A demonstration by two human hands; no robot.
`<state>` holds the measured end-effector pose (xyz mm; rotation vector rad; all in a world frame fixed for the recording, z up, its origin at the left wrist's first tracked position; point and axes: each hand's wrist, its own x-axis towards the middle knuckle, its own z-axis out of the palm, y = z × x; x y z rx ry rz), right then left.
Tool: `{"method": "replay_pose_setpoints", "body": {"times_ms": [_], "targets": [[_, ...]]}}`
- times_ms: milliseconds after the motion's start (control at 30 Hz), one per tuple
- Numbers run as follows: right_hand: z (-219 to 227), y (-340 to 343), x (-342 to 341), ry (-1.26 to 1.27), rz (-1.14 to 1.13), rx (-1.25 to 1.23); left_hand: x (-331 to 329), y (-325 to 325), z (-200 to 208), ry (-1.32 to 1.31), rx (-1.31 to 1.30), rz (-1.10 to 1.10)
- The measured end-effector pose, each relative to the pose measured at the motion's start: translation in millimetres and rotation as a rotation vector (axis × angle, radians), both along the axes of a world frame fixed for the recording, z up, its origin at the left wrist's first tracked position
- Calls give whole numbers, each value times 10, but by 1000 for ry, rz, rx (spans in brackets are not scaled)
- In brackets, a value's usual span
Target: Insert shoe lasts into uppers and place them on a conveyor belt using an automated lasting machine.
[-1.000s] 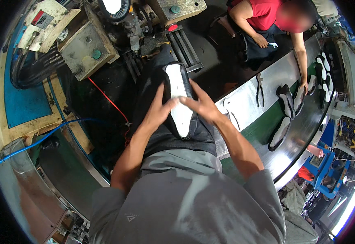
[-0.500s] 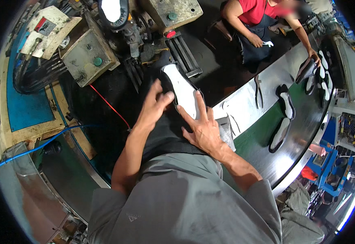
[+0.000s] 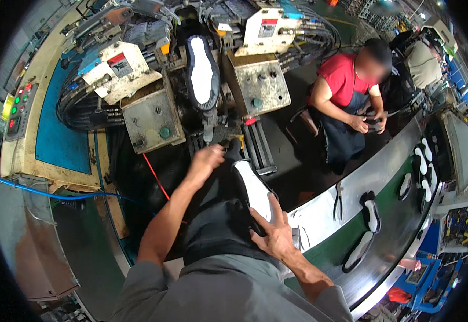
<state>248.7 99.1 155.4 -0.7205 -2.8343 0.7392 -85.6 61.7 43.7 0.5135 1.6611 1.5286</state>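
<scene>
A dark shoe upper with a white insole board (image 3: 251,185) lies sole up across my lap, its toe toward the machine. My right hand (image 3: 277,232) grips its near end, with fingers along the white sole and the thumb at the side. My left hand (image 3: 207,163) is off the shoe, beside its toe and just below the machine's clamp, its fingers curled together. Whatever the left fingers pinch, if anything, is too small and blurred to make out. Ahead, a second dark shoe upper with a white sole (image 3: 200,72) sits sole up in the machine.
Grimy control boxes (image 3: 153,121) flank the machine. On the right, a metal-edged green conveyor (image 3: 320,249) carries pincers (image 3: 338,201) and several shoes, including a nearer one (image 3: 358,251). A co-worker in red (image 3: 346,80) sits beyond it. A blue hose (image 3: 46,190) crosses at left.
My view has tilted up toward the machine. My left hand has left the shoe's side and moved forward, its fingers closing. The co-worker's hand has left the conveyor; both hands now hold something dark.
</scene>
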Motion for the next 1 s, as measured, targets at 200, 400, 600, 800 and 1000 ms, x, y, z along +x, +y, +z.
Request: {"method": "replay_pose_setpoints", "body": {"times_ms": [200, 400, 600, 800, 1000], "targets": [[581, 543, -493, 76, -117, 79, -1635, 756, 1030, -115, 388, 185], [1014, 1021, -1694, 228, -7, 190, -1824, 840, 1403, -131, 517, 73], [1064, 1356, -2805, 320, 15, 232, -1110, -320, 1645, -149, 753, -79], [669, 1423, -3523, 377, -52, 151, -144, -1564, 1607, -398, 737, 179], [504, 1304, -3686, 458, -56, 196, 410, -2515, 1010, -568, 630, 459]]}}
